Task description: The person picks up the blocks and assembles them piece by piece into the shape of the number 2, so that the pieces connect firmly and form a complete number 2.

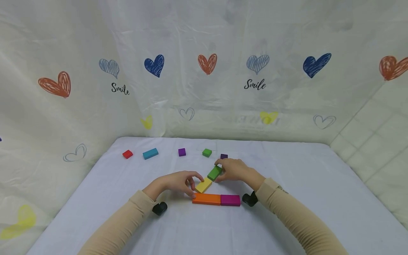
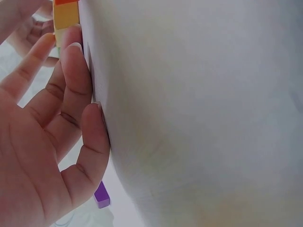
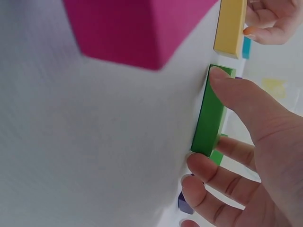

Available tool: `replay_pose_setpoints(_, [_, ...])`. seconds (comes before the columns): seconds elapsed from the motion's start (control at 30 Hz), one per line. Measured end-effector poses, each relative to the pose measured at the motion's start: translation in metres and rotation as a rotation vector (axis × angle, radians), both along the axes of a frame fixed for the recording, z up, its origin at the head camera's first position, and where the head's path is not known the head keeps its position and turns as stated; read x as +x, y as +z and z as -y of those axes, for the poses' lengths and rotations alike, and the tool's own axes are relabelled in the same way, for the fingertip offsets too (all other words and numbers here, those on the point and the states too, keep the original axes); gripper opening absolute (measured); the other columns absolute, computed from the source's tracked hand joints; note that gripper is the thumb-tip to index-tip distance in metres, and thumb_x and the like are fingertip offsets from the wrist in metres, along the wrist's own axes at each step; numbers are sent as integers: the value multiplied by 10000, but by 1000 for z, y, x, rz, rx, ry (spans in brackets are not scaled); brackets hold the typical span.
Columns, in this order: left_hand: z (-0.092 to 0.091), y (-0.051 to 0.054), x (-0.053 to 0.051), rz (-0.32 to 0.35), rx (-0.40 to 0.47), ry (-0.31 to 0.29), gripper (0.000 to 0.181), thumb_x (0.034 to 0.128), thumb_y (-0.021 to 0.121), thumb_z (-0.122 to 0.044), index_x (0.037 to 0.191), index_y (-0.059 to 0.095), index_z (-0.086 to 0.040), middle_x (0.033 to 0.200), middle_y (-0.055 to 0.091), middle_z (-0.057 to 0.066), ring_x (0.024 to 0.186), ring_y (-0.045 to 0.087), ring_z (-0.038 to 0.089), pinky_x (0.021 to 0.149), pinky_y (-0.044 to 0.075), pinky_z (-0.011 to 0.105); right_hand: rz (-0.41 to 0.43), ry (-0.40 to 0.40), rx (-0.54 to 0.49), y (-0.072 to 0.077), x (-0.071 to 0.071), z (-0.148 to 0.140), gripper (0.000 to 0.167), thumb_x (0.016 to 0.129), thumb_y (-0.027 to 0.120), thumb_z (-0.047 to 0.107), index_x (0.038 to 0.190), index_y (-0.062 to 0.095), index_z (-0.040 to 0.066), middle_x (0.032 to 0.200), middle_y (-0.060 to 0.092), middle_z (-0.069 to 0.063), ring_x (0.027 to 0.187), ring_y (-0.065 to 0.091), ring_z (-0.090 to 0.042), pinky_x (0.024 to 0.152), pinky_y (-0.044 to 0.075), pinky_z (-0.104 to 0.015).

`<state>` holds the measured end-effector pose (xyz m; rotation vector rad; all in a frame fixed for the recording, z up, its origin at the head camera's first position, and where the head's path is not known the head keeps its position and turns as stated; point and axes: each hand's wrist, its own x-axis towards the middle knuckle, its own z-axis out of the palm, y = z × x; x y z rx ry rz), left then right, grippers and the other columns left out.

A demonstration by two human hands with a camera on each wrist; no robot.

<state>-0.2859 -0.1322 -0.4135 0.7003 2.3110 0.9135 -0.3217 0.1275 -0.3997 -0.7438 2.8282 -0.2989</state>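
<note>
My right hand (image 1: 234, 169) pinches a green block (image 3: 208, 113) by its ends, thumb near and fingers far, low over the white cloth. Just beyond the green block's near end lies a yellow block (image 1: 203, 185), set at a slant. My left hand (image 1: 178, 182) rests with spread, loosely bent fingers; its index fingertip touches the yellow block and its thumb tip is at the left end of an orange block (image 1: 206, 199). A magenta block (image 1: 230, 200) sits end to end with the orange one. In the left wrist view the left fingers (image 2: 75, 80) partly hide the blocks.
Along the back of the table lie a red block (image 1: 128, 154), a blue block (image 1: 150, 153), a purple block (image 1: 182, 152), a small green block (image 1: 207, 152) and a dark purple block (image 1: 224, 156), close behind the right hand. A curtain with hearts (image 1: 207, 63) hangs behind.
</note>
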Motion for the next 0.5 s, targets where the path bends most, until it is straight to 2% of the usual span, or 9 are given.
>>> replay_pose_setpoints(0.5, [1,-1,-1,-7,6,-13,526,895,805,-147,1367,578,-195,955,644,-3,935,582,181,833,499,329,-35,18,3,-3,1,0,536,854,846,358,1303,652,137,889,606,14,812,542,-151,714,472,-319])
